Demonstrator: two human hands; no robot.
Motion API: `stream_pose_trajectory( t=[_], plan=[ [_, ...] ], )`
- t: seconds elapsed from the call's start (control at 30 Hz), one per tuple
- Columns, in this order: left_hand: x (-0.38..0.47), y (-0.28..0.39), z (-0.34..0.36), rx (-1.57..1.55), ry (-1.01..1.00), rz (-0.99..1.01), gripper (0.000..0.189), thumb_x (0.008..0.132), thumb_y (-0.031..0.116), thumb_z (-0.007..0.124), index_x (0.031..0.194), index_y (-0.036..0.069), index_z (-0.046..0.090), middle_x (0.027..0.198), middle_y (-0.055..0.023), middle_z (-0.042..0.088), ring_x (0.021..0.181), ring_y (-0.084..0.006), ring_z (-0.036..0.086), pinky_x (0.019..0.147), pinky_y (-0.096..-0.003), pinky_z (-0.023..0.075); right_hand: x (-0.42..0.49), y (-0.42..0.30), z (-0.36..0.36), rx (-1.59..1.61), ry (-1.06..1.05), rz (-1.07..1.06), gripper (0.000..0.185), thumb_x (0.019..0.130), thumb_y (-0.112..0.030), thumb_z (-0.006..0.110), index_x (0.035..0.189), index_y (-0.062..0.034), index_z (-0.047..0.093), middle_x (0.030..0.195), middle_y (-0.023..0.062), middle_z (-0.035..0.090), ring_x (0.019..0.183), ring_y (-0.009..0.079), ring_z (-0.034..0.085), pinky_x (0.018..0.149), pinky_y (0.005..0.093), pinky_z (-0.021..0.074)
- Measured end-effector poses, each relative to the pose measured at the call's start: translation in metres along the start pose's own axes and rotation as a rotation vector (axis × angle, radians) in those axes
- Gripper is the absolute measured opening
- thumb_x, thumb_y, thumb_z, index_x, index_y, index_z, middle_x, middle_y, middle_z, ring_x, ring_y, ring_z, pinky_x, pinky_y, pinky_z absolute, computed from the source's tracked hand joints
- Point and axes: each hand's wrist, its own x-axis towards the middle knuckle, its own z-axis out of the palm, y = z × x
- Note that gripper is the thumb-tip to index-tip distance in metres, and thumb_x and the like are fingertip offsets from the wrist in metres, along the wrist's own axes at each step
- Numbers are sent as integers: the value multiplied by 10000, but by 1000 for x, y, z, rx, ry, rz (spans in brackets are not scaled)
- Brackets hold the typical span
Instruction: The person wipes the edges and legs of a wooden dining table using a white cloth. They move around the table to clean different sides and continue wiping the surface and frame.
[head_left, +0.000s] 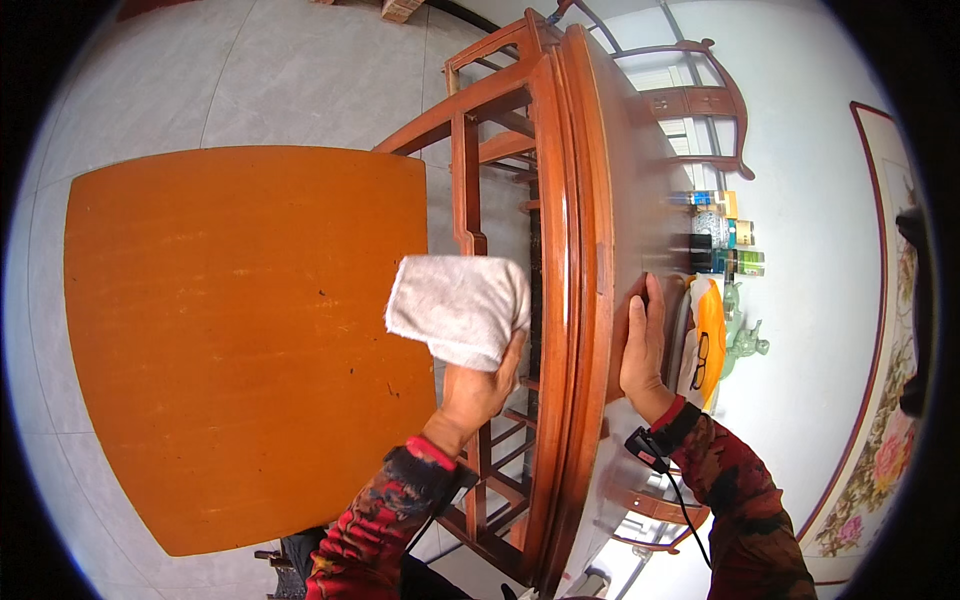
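Note:
A folded greyish-white cloth is gripped in my left hand. The cloth is beside the framed side of a reddish-brown wooden table, and part of it overlaps the edge of an orange-brown wooden panel in my view. Whether it touches either one I cannot tell. The panel has scuffs and a few dark marks. My right hand holds nothing and rests against the glossy tabletop, thumb apart from the fingers. Near it lie a yellow-orange bag and black-framed glasses.
Several jars and canisters stand along the table beside a green figurine. Carved wooden chairs flank the table. Grey floor tiles surround the panel. A framed flower picture hangs on the white wall. A black cable runs from my right wrist.

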Motion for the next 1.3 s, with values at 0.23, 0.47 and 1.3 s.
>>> stream_pose_trajectory(
  t=[0.23, 0.47, 1.3],
  plan=[
    [43, -9, 31, 133, 1, 138, 360, 873, 136, 654, 1197, -12, 609, 1145, -262, 610, 1075, -462, 553, 959, -493, 424, 0, -1, -1, 12, -7, 39, 586, 1046, -402, 351, 1482, -12, 314, 1539, 186, 298, 1431, 327, 281, 1187, 408, 197],
    [83, -25, 39, 198, 23, 198, 386, 937, 94, 583, 1313, 19, 545, 1253, -234, 574, 1157, -433, 520, 1023, -473, 377, 0, -5, -2, 17, -4, 51, 584, 1041, -383, 364, 1483, -4, 315, 1541, 193, 301, 1435, 328, 279, 1187, 409, 193],
    [129, -22, 50, 632, -2, 219, 391, 817, 130, 669, 1196, 65, 603, 1095, -237, 643, 998, -443, 614, 939, -525, 439, 0, -4, -3, -1, 4, 28, 554, 1040, -336, 378, 1476, 2, 321, 1533, 194, 310, 1427, 337, 288, 1186, 409, 200]
  ],
)
